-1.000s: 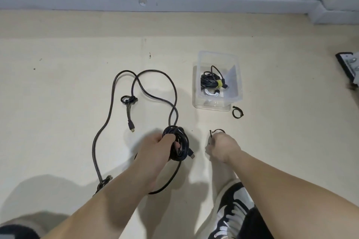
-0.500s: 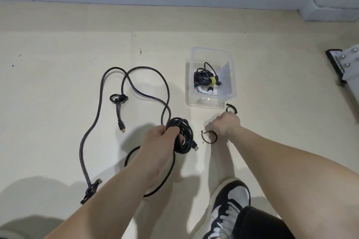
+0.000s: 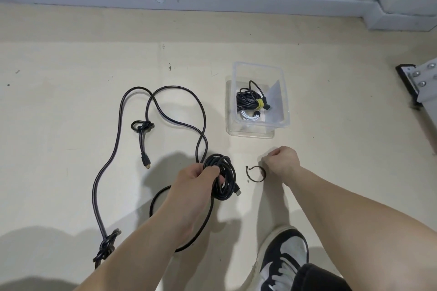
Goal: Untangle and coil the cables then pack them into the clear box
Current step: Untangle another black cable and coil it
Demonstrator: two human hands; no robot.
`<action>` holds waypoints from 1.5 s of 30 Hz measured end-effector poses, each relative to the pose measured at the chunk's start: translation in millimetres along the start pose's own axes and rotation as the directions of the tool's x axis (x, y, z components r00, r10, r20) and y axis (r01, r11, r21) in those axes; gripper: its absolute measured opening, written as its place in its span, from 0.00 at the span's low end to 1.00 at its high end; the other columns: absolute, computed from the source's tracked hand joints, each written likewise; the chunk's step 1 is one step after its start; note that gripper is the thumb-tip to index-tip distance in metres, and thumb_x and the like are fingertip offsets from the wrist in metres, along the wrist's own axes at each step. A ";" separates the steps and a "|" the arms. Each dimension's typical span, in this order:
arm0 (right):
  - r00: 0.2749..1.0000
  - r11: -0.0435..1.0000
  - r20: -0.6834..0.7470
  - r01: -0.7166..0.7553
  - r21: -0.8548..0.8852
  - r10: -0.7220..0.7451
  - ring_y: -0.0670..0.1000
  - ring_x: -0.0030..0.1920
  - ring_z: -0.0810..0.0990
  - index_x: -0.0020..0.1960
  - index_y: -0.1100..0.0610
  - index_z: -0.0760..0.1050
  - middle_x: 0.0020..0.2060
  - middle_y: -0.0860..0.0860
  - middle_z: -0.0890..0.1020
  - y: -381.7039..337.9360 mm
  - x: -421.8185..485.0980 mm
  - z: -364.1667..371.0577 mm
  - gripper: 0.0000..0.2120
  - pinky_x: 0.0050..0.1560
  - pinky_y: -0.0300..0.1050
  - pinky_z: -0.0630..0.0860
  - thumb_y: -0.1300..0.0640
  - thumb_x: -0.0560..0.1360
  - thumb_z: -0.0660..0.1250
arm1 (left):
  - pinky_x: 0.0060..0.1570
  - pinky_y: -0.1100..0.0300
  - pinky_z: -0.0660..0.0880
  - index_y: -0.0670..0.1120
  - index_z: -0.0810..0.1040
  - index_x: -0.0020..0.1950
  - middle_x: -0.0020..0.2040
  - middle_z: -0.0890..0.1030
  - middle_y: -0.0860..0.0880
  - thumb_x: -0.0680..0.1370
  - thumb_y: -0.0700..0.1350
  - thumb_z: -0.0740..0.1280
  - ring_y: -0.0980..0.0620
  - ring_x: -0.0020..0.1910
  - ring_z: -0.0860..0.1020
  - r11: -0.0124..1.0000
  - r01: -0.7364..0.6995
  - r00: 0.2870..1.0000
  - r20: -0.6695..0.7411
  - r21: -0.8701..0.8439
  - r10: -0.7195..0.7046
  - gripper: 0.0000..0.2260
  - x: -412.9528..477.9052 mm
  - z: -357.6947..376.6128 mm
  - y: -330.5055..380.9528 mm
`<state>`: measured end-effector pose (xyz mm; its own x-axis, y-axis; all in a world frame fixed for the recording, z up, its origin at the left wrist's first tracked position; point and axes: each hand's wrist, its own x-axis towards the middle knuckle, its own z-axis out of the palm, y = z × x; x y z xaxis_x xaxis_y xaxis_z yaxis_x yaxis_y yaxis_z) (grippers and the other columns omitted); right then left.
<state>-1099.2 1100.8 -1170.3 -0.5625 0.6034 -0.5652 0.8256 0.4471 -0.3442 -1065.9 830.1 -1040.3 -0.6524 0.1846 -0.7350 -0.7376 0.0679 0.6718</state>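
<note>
Two hands are working apart, just in front of the clear box (image 3: 250, 133): the left hand (image 3: 196, 186) is gripping the black coil (image 3: 223, 176), while the right hand (image 3: 281, 160) is curling beside a cable tie (image 3: 254, 166); I cannot tell whether it is holding anything.

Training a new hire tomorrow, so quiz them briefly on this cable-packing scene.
1. True or false: the clear box is empty.
2. What does the left hand grip? A) a white cable B) a black coil C) a yellow strap
3. How many knots show along the loose black cable?
Key: 1 false, a black bundle and a white cable lie inside. 2 B. 3 two: the far knot and the near knot.
</note>
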 end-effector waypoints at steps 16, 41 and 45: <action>0.971 0.925 0.191 0.060 0.375 -0.140 0.53 0.28 0.75 0.52 0.67 0.80 0.39 0.59 0.81 -96.9 -110.0 -58.2 0.09 0.28 0.43 0.71 0.74 0.73 0.67 | 0.40 0.55 0.77 0.45 0.81 0.42 0.39 0.82 0.46 0.78 0.45 0.67 0.49 0.34 0.76 0.987 -0.150 0.987 -0.044 0.050 0.152 0.07 -60.9 -28.8 63.7; 0.660 0.618 0.172 0.535 0.576 -0.731 0.52 0.30 0.76 0.53 0.59 0.81 0.38 0.54 0.80 -212.9 -440.5 -141.0 0.05 0.34 0.48 0.80 0.64 0.79 0.70 | 0.26 0.72 0.67 0.45 0.80 0.46 0.36 0.79 0.52 0.82 0.47 0.66 0.59 0.29 0.74 0.731 -0.493 0.800 -0.083 0.471 0.594 0.08 -261.6 -119.8 141.7; 0.601 0.594 0.161 0.645 0.480 -0.783 0.46 0.23 0.74 0.58 0.55 0.81 0.34 0.49 0.79 -211.0 -436.6 -138.0 0.07 0.28 0.42 0.76 0.59 0.80 0.68 | 0.28 0.67 0.66 0.46 0.82 0.49 0.36 0.78 0.51 0.80 0.48 0.69 0.53 0.34 0.73 0.717 -0.506 0.770 -0.124 0.479 0.626 0.06 -255.7 -126.2 143.0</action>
<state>-1034.1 834.1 -747.4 -0.9772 -0.0930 -0.1910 0.1494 0.3380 -0.9292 -1026.5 668.9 -767.9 -0.9856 0.0636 -0.1570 -0.1156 0.4251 0.8978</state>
